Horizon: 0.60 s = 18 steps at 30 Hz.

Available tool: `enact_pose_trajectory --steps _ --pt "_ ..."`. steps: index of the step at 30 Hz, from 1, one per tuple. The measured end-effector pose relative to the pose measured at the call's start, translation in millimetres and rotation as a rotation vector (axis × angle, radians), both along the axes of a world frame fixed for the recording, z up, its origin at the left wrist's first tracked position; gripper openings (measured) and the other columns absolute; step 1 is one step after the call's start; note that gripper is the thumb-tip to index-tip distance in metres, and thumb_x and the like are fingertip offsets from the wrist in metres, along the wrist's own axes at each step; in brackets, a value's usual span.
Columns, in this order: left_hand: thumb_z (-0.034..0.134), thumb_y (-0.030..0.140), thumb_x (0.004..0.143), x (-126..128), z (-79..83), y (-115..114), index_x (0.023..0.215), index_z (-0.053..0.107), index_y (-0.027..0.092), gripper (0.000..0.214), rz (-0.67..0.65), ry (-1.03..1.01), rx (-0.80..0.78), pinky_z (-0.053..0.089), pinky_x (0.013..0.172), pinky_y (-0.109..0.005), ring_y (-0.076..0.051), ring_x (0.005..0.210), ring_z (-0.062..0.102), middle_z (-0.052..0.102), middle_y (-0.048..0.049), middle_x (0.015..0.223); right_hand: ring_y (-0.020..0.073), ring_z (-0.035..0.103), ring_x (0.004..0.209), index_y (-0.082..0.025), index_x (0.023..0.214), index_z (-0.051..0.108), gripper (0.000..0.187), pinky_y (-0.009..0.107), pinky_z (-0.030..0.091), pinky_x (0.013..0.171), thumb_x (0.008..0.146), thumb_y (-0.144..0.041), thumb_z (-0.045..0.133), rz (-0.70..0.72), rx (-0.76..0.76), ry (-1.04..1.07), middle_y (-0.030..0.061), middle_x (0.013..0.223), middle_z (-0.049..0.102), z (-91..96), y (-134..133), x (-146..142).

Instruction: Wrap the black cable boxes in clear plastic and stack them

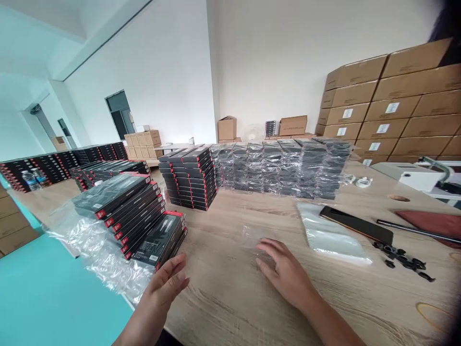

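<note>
My left hand [166, 288] is open, its fingers stretched out beside the front corner of a black-and-red box [160, 238]. That box lies on top of a low pile at the front of a taller stack of like boxes [126, 202]. Crumpled clear plastic [93, 254] spreads along the left side of this stack. Over the bare tabletop, my right hand [284, 271] is open, with thumb and fingers apart. By its fingertips lies a thin piece of clear plastic [252, 235]; whether they touch it I cannot tell.
Behind stand an unwrapped box stack [189, 178] and a long row of plastic-wrapped boxes [273, 166]. To the right lie clear bags [331, 235], a dark phone-like slab [356, 226], small black clips [405, 257] and a yellow band [432, 315]. Cartons [389, 105] are piled beyond.
</note>
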<state>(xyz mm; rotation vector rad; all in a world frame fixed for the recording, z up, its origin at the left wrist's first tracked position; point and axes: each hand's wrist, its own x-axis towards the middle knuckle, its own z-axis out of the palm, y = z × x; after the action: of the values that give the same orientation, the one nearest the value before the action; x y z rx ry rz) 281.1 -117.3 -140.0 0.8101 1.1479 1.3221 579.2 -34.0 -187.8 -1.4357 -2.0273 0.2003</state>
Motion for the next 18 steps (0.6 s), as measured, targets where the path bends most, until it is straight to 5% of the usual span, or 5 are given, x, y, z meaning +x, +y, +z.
enact_pose_trajectory --steps 6,11,13,16,18 --pt "0.070 0.025 0.072 3.1 2.7 21.7 0.117 0.058 0.028 0.047 0.188 -0.118 -0.018 0.038 0.105 -0.047 -0.028 0.136 0.030 0.040 -0.0046 0.144 0.0285 0.038 0.132 -0.018 0.137 0.044 0.059 0.051 0.024 0.111 0.088 -0.051 0.042 0.062 -0.175 -0.237 0.0107 0.142 0.044 0.4 -0.6 1.1" --pt "0.067 0.027 0.074 35.2 45.2 51.0 0.111 0.061 0.019 0.039 -0.052 -0.089 0.102 0.044 0.097 -0.049 -0.032 0.130 0.038 0.046 -0.0127 0.137 0.0294 0.045 0.126 -0.013 0.129 0.053 0.054 0.051 0.022 0.112 0.089 -0.047 0.041 -0.127 -0.145 -0.282 0.0142 0.133 0.054 -3.1 6.0 11.9" --pt "0.065 0.028 0.075 47.7 77.6 90.8 0.120 0.055 0.019 0.047 -0.070 0.103 0.349 0.041 0.100 -0.048 -0.031 0.127 0.043 0.048 -0.0132 0.134 0.0294 0.044 0.127 -0.014 0.129 0.054 0.053 0.051 0.023 0.112 0.089 -0.046 0.040 -0.172 -0.125 -0.282 0.0139 0.134 0.053 -7.7 8.2 18.3" --pt "0.061 0.023 0.076 57.1 126.6 169.9 0.135 0.040 0.016 0.063 0.239 0.720 0.733 0.029 0.110 -0.043 -0.027 0.134 0.034 0.040 -0.0135 0.142 0.0298 0.041 0.130 -0.015 0.131 0.051 0.054 0.051 0.027 0.110 0.088 -0.046 0.041 -0.207 -0.068 -0.271 0.0134 0.137 0.050 -16.1 10.3 24.6" --pt "0.059 0.018 0.075 57.4 147.8 217.7 0.139 0.033 0.010 0.069 0.396 1.184 0.812 0.017 0.115 -0.042 -0.028 0.139 0.021 0.029 -0.0173 0.149 0.0307 0.041 0.130 -0.016 0.130 0.051 0.053 0.051 0.029 0.108 0.088 -0.046 0.042 -0.221 -0.023 -0.265 0.0136 0.137 0.050 -20.3 10.6 26.3"
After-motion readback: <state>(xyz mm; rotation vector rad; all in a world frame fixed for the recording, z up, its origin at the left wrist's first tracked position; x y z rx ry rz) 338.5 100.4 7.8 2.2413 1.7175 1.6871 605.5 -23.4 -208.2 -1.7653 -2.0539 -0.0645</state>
